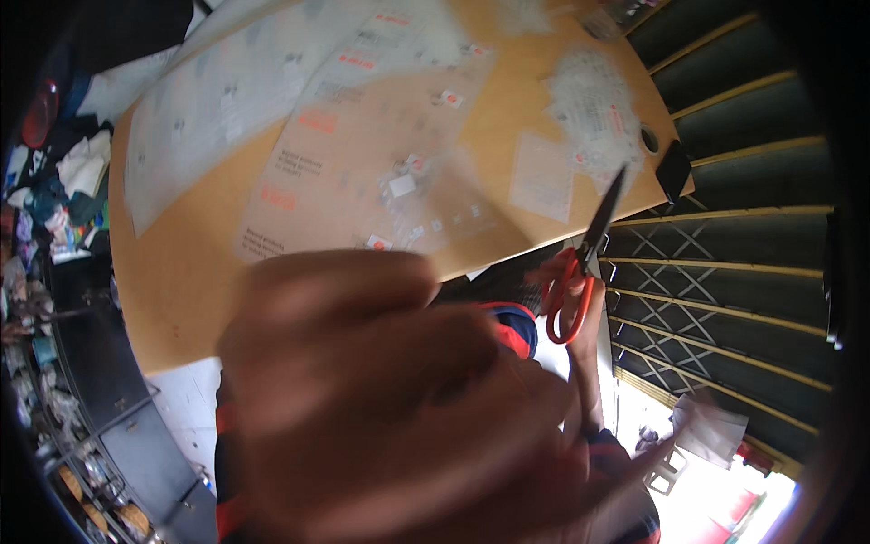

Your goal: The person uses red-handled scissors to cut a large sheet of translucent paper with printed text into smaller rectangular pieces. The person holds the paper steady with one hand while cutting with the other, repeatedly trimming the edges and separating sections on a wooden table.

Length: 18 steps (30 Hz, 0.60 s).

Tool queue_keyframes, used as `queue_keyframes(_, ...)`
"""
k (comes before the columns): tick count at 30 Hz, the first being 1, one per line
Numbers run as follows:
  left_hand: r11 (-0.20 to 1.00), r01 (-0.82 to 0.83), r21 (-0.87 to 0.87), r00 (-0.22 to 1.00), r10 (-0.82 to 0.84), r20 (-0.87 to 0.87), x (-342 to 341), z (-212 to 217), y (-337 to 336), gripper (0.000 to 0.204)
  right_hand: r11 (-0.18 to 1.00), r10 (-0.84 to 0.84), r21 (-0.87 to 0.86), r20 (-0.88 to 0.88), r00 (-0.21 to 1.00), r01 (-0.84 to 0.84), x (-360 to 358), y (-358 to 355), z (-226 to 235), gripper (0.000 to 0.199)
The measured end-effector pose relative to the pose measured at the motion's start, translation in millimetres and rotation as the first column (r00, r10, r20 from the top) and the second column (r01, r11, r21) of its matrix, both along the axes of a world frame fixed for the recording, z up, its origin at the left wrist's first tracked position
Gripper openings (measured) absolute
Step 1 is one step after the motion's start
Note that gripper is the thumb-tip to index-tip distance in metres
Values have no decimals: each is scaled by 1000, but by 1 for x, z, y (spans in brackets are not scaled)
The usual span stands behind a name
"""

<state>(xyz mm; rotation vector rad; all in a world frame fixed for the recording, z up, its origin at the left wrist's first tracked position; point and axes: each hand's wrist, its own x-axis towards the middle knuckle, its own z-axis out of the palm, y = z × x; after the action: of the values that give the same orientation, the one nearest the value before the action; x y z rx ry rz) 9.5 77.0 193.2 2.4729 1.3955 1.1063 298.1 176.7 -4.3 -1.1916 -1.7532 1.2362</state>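
Note:
My left hand (381, 399) is very close to the camera, large and smeared by motion. It covers the lower middle of the view, and its fingers cannot be read clearly. Farther right, just off the table's near edge, my right hand (591, 313) grips a pair of scissors (580, 295) by the red handles. Their dark blades point up and away, over the table edge. A long translucent printed plastic sheet (317, 168) lies across the table, with a second pale sheet (217, 109) to its left. Smaller clear plastic pieces (542, 177) lie at the right.
The wooden-topped table (172, 299) has a dark round spot (650, 140) and a black flat object (673, 172) at its right corner. A dark slatted shutter (725, 245) rises on the right. Cluttered shelves (54, 399) and dark cabinets (136, 453) stand left.

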Motion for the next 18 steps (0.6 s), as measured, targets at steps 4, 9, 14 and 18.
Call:
queue_keyframes(4,946,57,-320,993,-88,-83,26,-55,59,54,982,-36,189,57,998,25,-10,37,6,80)
queue_keyframes(9,875,-331,-353,843,107,-526,50,-155,66,84,991,-84,115,167,982,65,-8,57,1,47)
queue_keyframes(14,873,-278,-400,890,77,-450,41,-183,37,73,969,5,226,394,919,-102,-18,48,23,47)
queue_keyframes(18,819,-280,-500,949,158,-273,30,-184,21,60,947,83,276,280,956,-163,-14,39,18,54)
